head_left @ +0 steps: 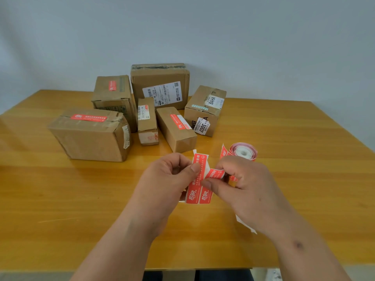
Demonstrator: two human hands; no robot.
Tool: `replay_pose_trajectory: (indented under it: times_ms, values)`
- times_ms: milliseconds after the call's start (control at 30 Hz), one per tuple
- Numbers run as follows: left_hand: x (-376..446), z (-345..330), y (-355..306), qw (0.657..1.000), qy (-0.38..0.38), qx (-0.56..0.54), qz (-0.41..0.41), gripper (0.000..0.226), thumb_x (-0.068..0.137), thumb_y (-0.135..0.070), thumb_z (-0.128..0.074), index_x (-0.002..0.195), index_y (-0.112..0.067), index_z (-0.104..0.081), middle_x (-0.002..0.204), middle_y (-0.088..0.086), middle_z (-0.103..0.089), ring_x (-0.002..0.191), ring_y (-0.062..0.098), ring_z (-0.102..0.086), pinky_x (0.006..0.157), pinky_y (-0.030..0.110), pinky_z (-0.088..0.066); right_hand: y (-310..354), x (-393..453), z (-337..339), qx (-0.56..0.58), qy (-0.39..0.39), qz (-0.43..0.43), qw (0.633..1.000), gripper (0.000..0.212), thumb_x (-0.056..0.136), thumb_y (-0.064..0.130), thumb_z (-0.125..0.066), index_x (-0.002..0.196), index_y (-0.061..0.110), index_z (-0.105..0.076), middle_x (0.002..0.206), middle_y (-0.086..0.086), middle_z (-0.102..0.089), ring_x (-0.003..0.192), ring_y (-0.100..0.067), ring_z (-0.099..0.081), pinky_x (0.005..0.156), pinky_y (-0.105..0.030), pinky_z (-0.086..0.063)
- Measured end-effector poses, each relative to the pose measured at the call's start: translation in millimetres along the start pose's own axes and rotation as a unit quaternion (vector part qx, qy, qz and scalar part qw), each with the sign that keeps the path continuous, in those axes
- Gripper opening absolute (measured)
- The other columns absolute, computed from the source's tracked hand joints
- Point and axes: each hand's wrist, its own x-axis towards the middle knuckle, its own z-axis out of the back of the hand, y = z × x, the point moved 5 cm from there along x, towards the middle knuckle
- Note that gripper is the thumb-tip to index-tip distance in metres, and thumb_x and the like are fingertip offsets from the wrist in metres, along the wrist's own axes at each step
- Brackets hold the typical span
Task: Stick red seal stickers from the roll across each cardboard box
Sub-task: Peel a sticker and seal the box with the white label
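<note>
Your right hand [241, 185] is pinching the lifted end of 1 red seal sticker [216, 173] between thumb and forefinger, curling it off the white backing strip [197, 179], which your left hand [170, 177] is gripping with its thumb pressing on the strip's face. To do this peel well, I would judge you should be drawing the sticker back low and slowly so it is not creasing or folding onto itself, and touching only 1 corner of the glue side. The strip is hanging above the wooden table [60, 199], just in front of the sticker roll [243, 152], and is carrying 2 more red stickers with white printing side by side. Beyond, 6 cardboard boxes are standing in a cluster; the near left box [91, 138] is already wearing a red seal across its top seam.
</note>
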Motion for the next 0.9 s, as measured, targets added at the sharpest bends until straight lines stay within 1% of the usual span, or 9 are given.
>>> replay_pose_trajectory:
  times_ms: [133, 233, 300, 367, 467, 600, 733, 800, 900]
  values:
    - [0, 1, -1, 1.0, -0.009, -0.005, 0.0, 0.019, 0.079, -0.034, -0.067, 0.081, -0.015, -0.067, 0.079, 0.007, -0.073, 0.069, 0.017, -0.071, 0.064, 0.032, -0.055, -3, -2, 0, 0.073, 0.006, -0.041, 0.996, 0.015, 0.076, 0.041, -0.073, 0.077, 0.029, -0.064, 0.074, 0.015, -0.064, 0.073, 0.004, -0.059, 0.058, -0.014, -0.045]
    - [-1, 1, -2, 1.0, -0.008, -0.011, -0.003, 0.027, 0.074, -0.04, -0.066, 0.084, -0.016, -0.067, 0.078, 0.004, -0.074, 0.069, 0.016, -0.072, 0.064, 0.032, -0.055, -6, 0, 0, 0.102, 0.024, -0.058, 0.993, 0.015, 0.075, 0.037, -0.076, 0.071, 0.034, -0.062, 0.076, 0.021, -0.065, 0.074, 0.003, -0.061, 0.06, -0.012, -0.047]
    - [-2, 2, -2, 1.0, 0.004, -0.012, -0.001, 0.034, 0.073, -0.045, -0.065, 0.089, -0.015, -0.067, 0.082, 0.004, -0.075, 0.074, 0.018, -0.073, 0.067, 0.033, -0.058, -8, 0, -2, 0.098, 0.045, -0.069, 0.992, 0.007, 0.078, 0.038, -0.073, 0.079, 0.034, -0.066, 0.08, 0.021, -0.066, 0.077, 0.003, -0.062, 0.061, -0.011, -0.047]
    - [-3, 3, -2, 1.0, 0.024, -0.004, 0.002, 0.043, 0.068, -0.05, -0.066, 0.092, -0.014, -0.068, 0.085, 0.004, -0.075, 0.079, 0.02, -0.073, 0.07, 0.033, -0.058, -10, 0, -3, 0.099, 0.05, -0.069, 0.991, 0.009, 0.082, 0.039, -0.069, 0.089, 0.033, -0.07, 0.083, 0.019, -0.068, 0.08, 0.004, -0.061, 0.064, -0.011, -0.047]
    - [-2, 5, -2, 1.0, 0.027, -0.005, -0.002, 0.034, 0.065, -0.044, -0.07, 0.082, -0.015, -0.07, 0.084, 0.005, -0.075, 0.08, 0.023, -0.073, 0.073, 0.038, -0.057, -10, 1, -6, 0.09, 0.061, -0.061, 0.992, 0.012, 0.083, 0.04, -0.066, 0.093, 0.035, -0.07, 0.085, 0.019, -0.068, 0.083, 0.007, -0.061, 0.067, -0.008, -0.046]
    - [-1, 5, 0, 1.0, -0.003, -0.01, -0.002, 0.03, 0.066, -0.039, -0.069, 0.082, -0.014, -0.07, 0.081, 0.006, -0.075, 0.078, 0.025, -0.073, 0.078, 0.046, -0.059, -9, 1, -8, 0.054, 0.065, -0.044, 0.995, 0.019, 0.084, 0.046, -0.062, 0.091, 0.03, -0.07, 0.084, 0.016, -0.067, 0.08, 0.001, -0.062, 0.068, -0.02, -0.05]
    - [0, 5, 2, 1.0, -0.021, -0.005, 0.006, 0.026, 0.075, -0.035, -0.068, 0.086, -0.011, -0.069, 0.079, 0.006, -0.075, 0.075, 0.024, -0.073, 0.075, 0.044, -0.059, -6, 2, -7, 0.035, 0.049, -0.021, 0.998, 0.022, 0.085, 0.045, -0.06, 0.094, 0.028, -0.07, 0.087, 0.012, -0.067, 0.081, -0.004, -0.062, 0.072, -0.031, -0.052]
    - [1, 6, 2, 1.0, -0.026, -0.001, 0.005, 0.021, 0.081, -0.031, -0.067, 0.086, -0.011, -0.068, 0.078, 0.005, -0.075, 0.072, 0.021, -0.072, 0.071, 0.04, -0.059, -4, 2, -7, 0.038, 0.043, -0.016, 0.998, 0.022, 0.084, 0.047, -0.06, 0.09, 0.027, -0.07, 0.086, 0.013, -0.067, 0.081, -0.004, -0.061, 0.07, -0.03, -0.052]
    - [0, 6, 0, 1.0, -0.028, 0.0, -0.003, 0.017, 0.085, -0.028, -0.066, 0.088, -0.011, -0.067, 0.077, 0.005, -0.075, 0.069, 0.018, -0.072, 0.068, 0.037, -0.059, -3, 0, -8, 0.075, 0.042, -0.032, 0.996, 0.018, 0.078, 0.048, -0.066, 0.069, 0.033, -0.063, 0.079, 0.018, -0.064, 0.076, 0.0, -0.059, 0.059, -0.015, -0.047]
